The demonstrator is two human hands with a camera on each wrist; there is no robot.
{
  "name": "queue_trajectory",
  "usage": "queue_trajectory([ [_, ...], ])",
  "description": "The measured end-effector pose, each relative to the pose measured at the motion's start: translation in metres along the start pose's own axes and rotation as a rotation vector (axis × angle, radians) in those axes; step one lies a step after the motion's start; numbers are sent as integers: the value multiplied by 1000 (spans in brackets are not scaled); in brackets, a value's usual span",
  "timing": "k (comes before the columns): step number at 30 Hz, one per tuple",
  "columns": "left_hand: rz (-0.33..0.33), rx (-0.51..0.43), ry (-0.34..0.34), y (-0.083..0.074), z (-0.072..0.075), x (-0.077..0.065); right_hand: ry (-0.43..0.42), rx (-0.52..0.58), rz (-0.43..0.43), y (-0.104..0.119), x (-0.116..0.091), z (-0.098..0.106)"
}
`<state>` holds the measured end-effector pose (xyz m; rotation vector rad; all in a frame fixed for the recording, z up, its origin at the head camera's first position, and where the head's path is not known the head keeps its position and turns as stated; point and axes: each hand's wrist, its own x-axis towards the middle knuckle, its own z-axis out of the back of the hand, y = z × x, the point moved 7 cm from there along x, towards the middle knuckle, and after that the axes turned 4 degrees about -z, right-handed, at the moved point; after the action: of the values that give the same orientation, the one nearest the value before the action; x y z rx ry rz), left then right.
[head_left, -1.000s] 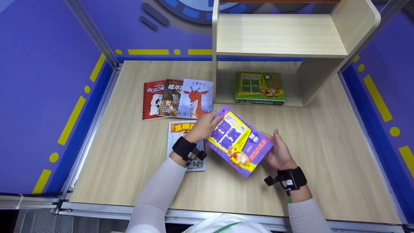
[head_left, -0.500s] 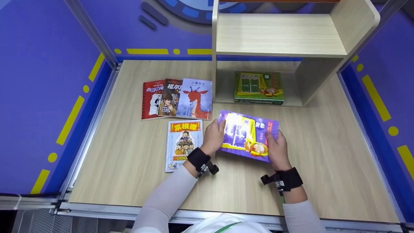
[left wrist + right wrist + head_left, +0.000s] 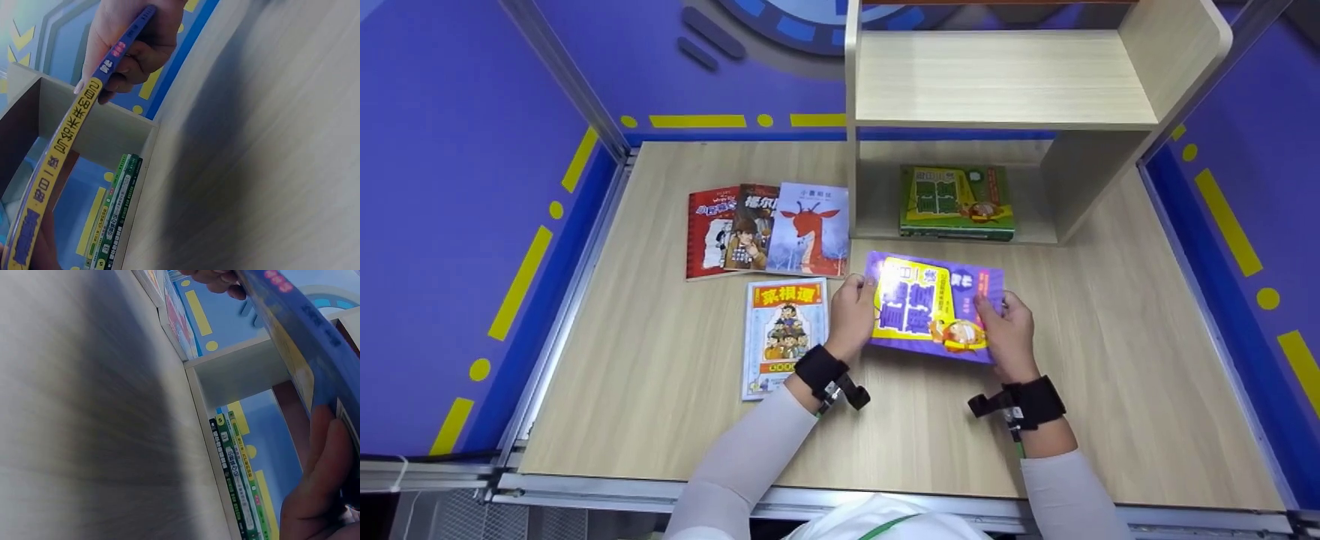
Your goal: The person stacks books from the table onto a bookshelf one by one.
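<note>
A purple and yellow book (image 3: pixel 919 307) is held up over the table, its long side running left to right in the head view. My left hand (image 3: pixel 853 315) grips its left end, thumb on the cover. At the other end my right hand (image 3: pixel 1009 334) grips it the same way. The left wrist view shows the book's spine (image 3: pixel 67 129) edge-on, with curled fingers (image 3: pixel 132 64) beneath the far end. In the right wrist view, fingers (image 3: pixel 323 472) support the underside. Past the book, a stack of green books (image 3: pixel 956 202) lies flat on the shelf's lower level.
A wooden shelf unit (image 3: pixel 1005 82) stands at the back right. Left of it, three overlapping books lie on the table: a red one (image 3: pixel 709 232), a brown one (image 3: pixel 750 232) and a blue deer book (image 3: pixel 808 232). A comic-style book (image 3: pixel 785 330) lies beside my left forearm.
The purple book has turned from a slant to nearly level across the view. My right hand has closed on its right end, and the left hand has moved off the comic-style book.
</note>
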<state>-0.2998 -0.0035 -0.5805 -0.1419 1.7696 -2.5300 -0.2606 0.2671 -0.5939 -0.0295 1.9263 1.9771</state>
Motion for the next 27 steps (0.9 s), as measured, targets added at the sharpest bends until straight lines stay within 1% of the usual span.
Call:
queue_trajectory([
  [2,6,-57,-2,-1,1,2,-17,56,-30,1,1,2],
  [4,2,-128,5,-3,1,5,-34,115,-40,3,2,5],
  [6,8,-214,17,-4,1,9,-45,172,-32,5,2,7],
  [9,22,-330,41,-3,0,13,-28,232,-6,8,3,9],
  [11,27,-378,66,-3,-1,14,14,265,7,9,4,9],
  [14,12,-406,144,-5,-4,15,155,292,18,10,5,7],
  [16,-13,-368,219,-7,-6,15,267,278,24,12,5,7],
  [17,-27,-335,260,-9,-7,15,318,251,26,13,5,8],
  [18,-40,-306,303,-10,-8,15,361,216,27,14,6,9],
  [20,-78,-207,378,-12,-8,16,418,139,33,15,7,14],
  [22,-120,-101,437,-14,-8,18,440,30,31,16,9,20],
  [24,-153,2,482,-15,-9,20,441,-90,34,18,13,24],
  [27,-194,149,520,-19,-12,25,413,-310,55,21,18,28],
])
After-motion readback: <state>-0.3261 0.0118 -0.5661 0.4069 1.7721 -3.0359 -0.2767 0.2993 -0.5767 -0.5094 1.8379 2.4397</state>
